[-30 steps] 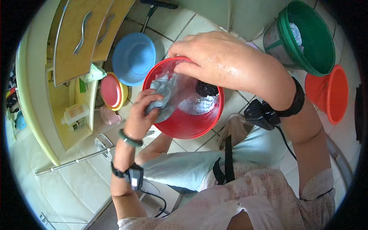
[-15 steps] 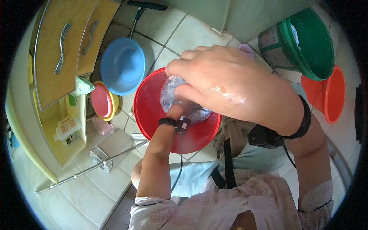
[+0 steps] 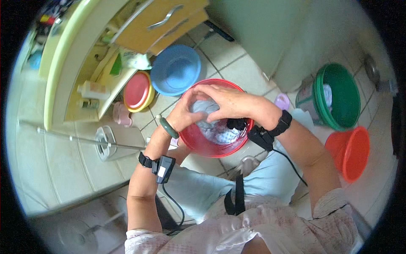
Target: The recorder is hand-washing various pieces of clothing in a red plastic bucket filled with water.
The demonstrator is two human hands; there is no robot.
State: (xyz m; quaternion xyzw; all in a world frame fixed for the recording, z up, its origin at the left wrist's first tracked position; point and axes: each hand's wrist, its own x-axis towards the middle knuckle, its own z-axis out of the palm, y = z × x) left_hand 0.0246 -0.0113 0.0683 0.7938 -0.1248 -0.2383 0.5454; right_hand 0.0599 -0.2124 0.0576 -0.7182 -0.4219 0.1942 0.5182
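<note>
A wadded grey-blue cloth (image 3: 206, 111) is between my two hands, over the red basin (image 3: 195, 148). My left hand (image 3: 184, 111) curls round its left side, with a green bangle at the wrist. From the right, my right hand (image 3: 228, 101) arches over the cloth, thumb on the near side and fingers on the far side. Part of the cloth is hidden behind the fingers. Lower in the basin lie a blue-and-white patterned cloth (image 3: 228, 136) and a black cloth (image 3: 237, 123), in sudsy water.
Beyond the red basin stands a blue basin (image 3: 175, 70), beside a yellow-rimmed basin with a pink inside (image 3: 137, 90). At right are a green bucket (image 3: 323, 97) holding cloth and an orange bucket (image 3: 352, 154). A metal pole (image 3: 91, 141) crosses at left, below the open cabinet (image 3: 95, 59).
My left hand has come up out of the basin, and my right hand has lowered to it. Both now hold the grey-blue cloth. The view has turned and shifted.
</note>
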